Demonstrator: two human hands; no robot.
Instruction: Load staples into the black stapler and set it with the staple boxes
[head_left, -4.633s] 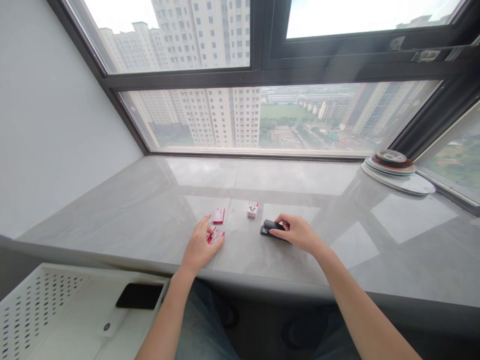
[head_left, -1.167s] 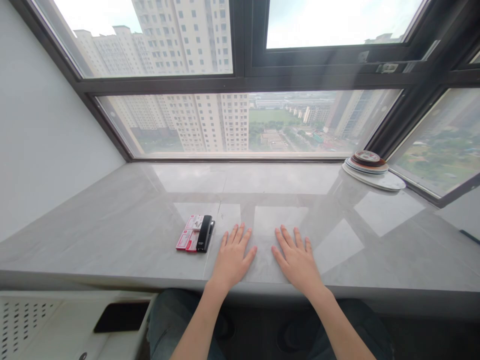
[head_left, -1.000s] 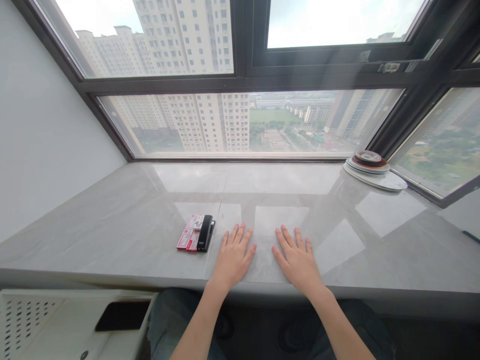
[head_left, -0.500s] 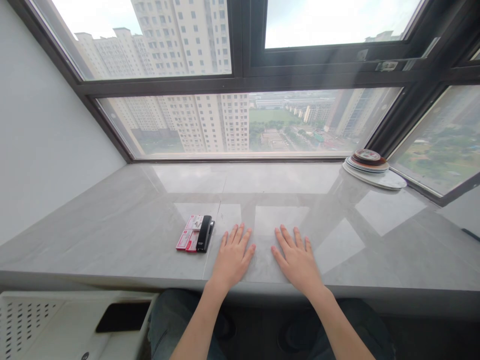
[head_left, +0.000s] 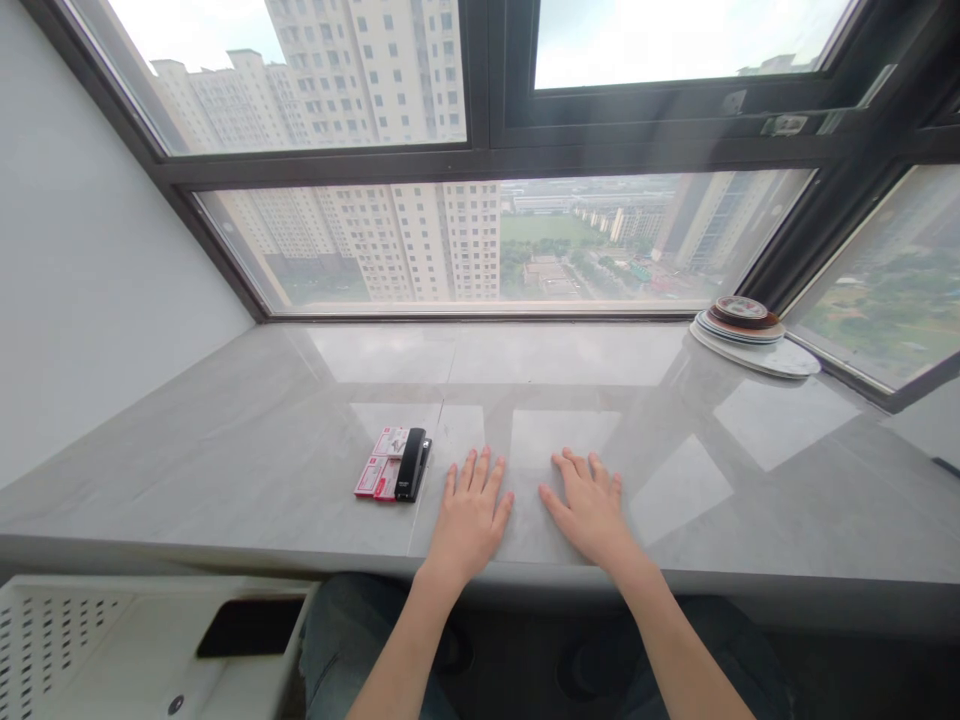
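My left hand lies palm down on the grey marble-look sill, its fingers spread and nothing in it. To its right, my right hand rests on the same surface, fingers apart and slightly bent, also holding nothing. A black stapler lies just left of my left hand, apart from it. Against the stapler's left side sit several small red-and-white boxes, which look like staple boxes; the stapler partly covers them.
A stack of round plates or mats stands in the far right corner by the window. Dark window frames border the sill's back. Below the front edge at left is a white plastic piece with a black phone-like slab on it.
My right hand's fingers have bent and drawn in a little, lifting slightly. The left hand stays flat in about the same place. The view has shifted very slightly.
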